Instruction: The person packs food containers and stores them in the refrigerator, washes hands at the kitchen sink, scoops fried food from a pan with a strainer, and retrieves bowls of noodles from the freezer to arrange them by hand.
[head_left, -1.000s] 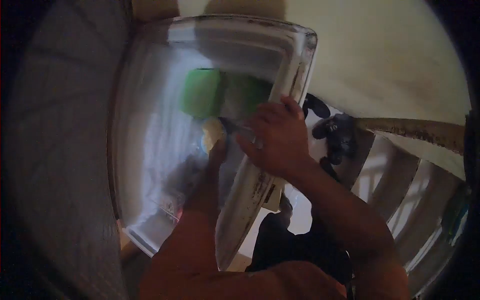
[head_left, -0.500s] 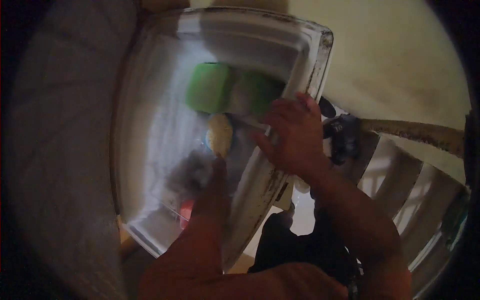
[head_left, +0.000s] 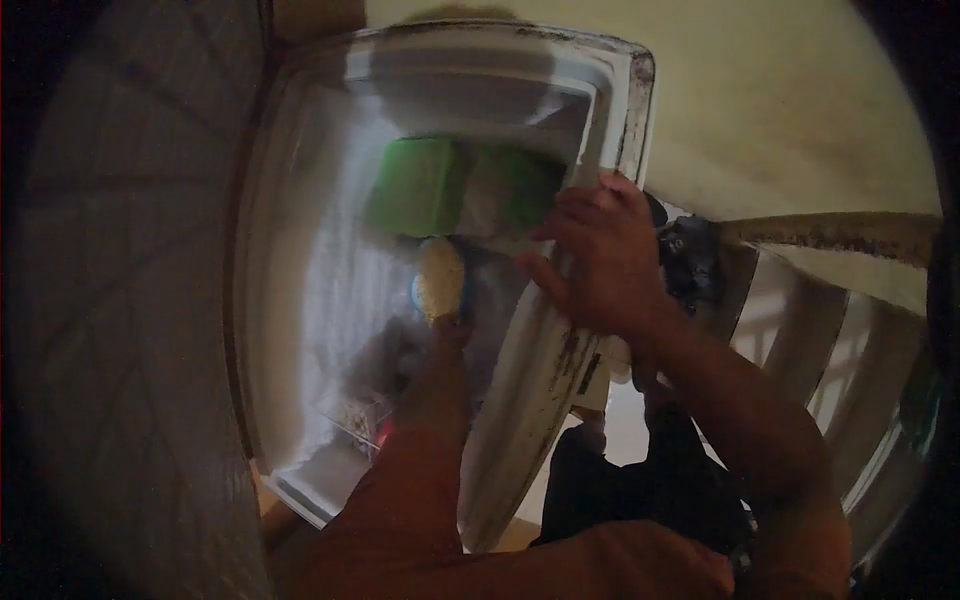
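Note:
Inside a white chest freezer [head_left: 305,260] with a dirt-stained rim, my left hand [head_left: 450,335] has its fingers closed at the lower end of an oval, pale yellow thing with a blue edge [head_left: 440,278]. Its kind is not clear in this dim light. Beyond it, against the far inner wall, lie a green block-like pack [head_left: 415,188] and a darker green pack [head_left: 512,195]. My right hand [head_left: 605,255] rests over the freezer's right rim, its fingers apart and nothing in them. A red thing [head_left: 384,432] shows beside my left forearm, largely hidden by it.
A wire divider or rack [head_left: 350,430] stands low in the freezer. To the left is a grey tiled wall [head_left: 120,280]. Dark objects [head_left: 688,255] sit outside the right rim, near a slatted, striped surface [head_left: 800,340]. A pale yellow wall [head_left: 780,120] rises behind.
The view has shifted slightly. My left hand and the yellow oval thing sit a little lower in view, and less of the red thing shows. My right hand stays on the rim.

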